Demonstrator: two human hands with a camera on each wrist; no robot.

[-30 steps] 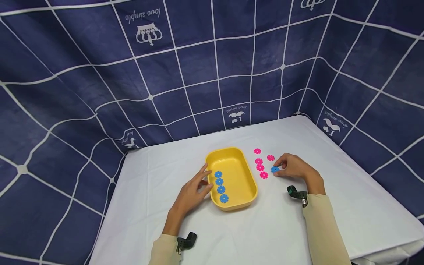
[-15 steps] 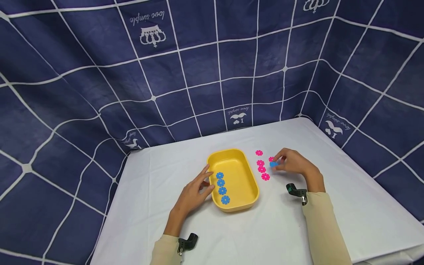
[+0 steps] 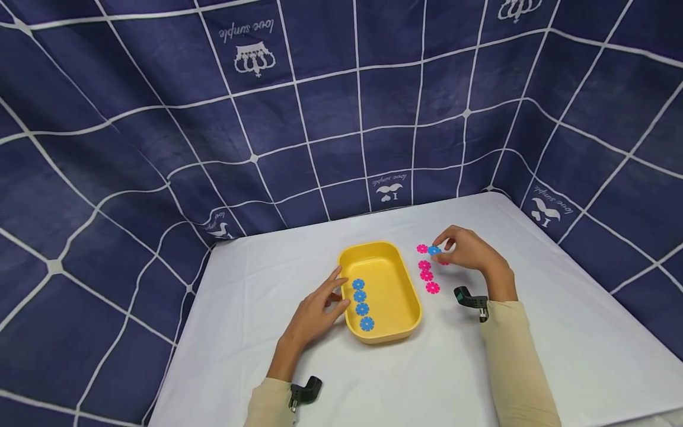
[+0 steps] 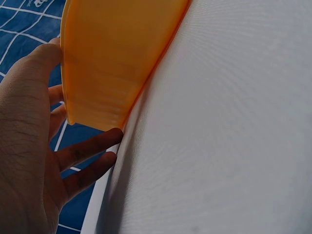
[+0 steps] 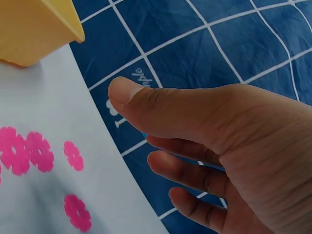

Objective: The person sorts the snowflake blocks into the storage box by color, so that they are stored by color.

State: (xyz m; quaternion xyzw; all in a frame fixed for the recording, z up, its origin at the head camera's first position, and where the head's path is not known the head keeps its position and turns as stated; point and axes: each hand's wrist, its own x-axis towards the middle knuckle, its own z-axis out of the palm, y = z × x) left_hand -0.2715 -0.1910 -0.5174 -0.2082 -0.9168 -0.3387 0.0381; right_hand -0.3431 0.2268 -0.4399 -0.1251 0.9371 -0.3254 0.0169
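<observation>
My right hand (image 3: 471,252) pinches a blue flower-shaped disc (image 3: 434,251) between thumb and fingers, above the far end of the pink discs. Only a blue sliver of it shows under the thumb in the right wrist view. Several pink flower-shaped discs (image 3: 433,287) lie on the white cloth beside and below that hand. My left hand (image 3: 313,313) rests at the left rim of a yellow tray (image 3: 386,290), its fingers spread and touching the edge. Inside the tray, several blue flower-shaped discs (image 3: 362,309) form a row along the left side.
A white cloth (image 3: 427,373) covers the table. Dark blue curtains (image 3: 320,107) with white grid lines stand behind it and at both sides. A small black camera mount (image 3: 469,298) sits on the right wrist, another camera mount (image 3: 306,391) on the left.
My right hand has lifted the blue disc from the cloth and carried it away from me, past the pink discs. The left hand stays at the tray; the head view has shifted slightly.
</observation>
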